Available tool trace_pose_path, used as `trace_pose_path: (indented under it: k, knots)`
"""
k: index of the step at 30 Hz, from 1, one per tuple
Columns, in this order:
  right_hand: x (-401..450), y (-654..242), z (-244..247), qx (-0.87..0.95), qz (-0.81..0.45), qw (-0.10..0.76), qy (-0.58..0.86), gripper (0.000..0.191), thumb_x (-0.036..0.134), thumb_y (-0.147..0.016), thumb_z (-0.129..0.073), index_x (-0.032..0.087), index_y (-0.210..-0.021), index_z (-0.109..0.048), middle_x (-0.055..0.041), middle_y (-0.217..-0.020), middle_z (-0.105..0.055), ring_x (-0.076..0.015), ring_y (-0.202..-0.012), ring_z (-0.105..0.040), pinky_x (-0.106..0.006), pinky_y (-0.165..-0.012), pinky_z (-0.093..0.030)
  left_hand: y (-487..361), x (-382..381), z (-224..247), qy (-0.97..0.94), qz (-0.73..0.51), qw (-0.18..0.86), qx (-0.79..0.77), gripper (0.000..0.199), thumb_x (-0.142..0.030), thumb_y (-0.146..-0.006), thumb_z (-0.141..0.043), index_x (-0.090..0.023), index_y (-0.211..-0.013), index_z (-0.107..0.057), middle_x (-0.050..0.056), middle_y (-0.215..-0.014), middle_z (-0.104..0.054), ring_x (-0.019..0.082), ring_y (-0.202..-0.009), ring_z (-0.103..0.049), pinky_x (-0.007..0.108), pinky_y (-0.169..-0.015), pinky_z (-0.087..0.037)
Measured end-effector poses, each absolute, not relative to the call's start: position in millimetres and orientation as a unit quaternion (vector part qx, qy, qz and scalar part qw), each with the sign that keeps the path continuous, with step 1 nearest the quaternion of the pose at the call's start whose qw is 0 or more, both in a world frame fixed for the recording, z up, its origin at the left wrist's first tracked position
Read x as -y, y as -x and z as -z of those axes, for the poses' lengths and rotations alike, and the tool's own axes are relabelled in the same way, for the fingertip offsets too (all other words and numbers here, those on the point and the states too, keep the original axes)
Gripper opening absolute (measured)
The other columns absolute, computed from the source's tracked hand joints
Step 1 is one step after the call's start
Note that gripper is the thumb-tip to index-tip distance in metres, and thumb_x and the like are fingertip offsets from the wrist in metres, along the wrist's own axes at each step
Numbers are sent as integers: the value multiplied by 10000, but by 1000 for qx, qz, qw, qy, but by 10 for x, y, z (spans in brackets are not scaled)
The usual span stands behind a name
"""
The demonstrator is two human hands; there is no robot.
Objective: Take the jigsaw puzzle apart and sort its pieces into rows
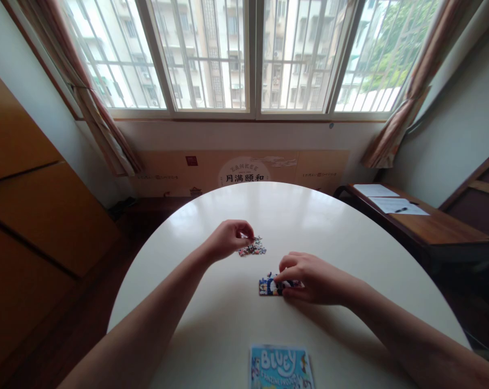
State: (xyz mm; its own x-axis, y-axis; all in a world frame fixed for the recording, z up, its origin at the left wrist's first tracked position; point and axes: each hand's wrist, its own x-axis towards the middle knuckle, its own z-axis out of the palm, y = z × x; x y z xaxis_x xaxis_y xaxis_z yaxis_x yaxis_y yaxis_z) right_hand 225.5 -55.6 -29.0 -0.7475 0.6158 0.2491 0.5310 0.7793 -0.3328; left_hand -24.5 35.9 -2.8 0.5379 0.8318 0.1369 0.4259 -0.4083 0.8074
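Blue-and-white jigsaw block: joined flat, right portion covered by the right hand. Assembly state: this 1 block is joined as far as shown; the loose pieces remain unjoined in 1 pile, beyond the block and slightly to its left. Piece count cannot be told. Right grip: thumb at the near edge, index finger on top, digits partly spread, block directly beneath; whether it pinches a piece cannot be told. Left grip: the left hand is over the pile's left side, thumb and fingers curled nearly together; any held piece is indistinct. Supporting surface: white, rounded. Nearest the wearer: 1 blue card marked "BLUEY", apart from the block.
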Motion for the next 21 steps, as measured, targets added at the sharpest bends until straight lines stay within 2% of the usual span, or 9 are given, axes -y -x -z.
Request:
trace_pose_path:
  k: [6, 13, 17, 21]
  knots:
    - [556, -2261, 293, 928, -128, 168, 307, 229, 211, -830, -678, 262, -1046, -737, -59, -944, -692, -192, -845, -616, -340, -765, -479, 323, -473, 59, -720, -319, 420, -451, 164, -241, -683, -673, -150, -811, -623, 32, -802, -687, 71, -538, -485, 189, -458, -367]
    - [562, -2264, 292, 928, -131, 162, 309, 231, 214, -828, -675, 261, -1047, -730, -52, -940, -691, -191, -841, -611, -335, -762, -476, 323, -502, 89, -666, -354, 444, -483, 152, -224, -652, -627, -162, -788, -600, -43, -599, -541, 53, -436, -350, 188, -385, -245]
    - [558, -2261, 303, 927, -133, 163, 309, 240, 202, -823, -674, 262, -1049, -726, -50, -959, -696, -194, -858, -619, -335, -769, -478, 349, -536, 132, -674, -326, 435, -500, 152, -218, -653, -605, -161, -793, -603, -57, -562, -498, 58, -428, -341, 193, -385, -240]
    - [566, -2259, 297, 926, -135, 166, 310, 233, 197, -826, -669, 259, -1043, -728, -51, -960, -699, -192, -858, -624, -335, -775, -478, 357, -538, 158, -698, -285, 415, -509, 205, -195, -648, -607, -147, -847, -618, -29, -642, -576, 63, -466, -392, 194, -422, -279]
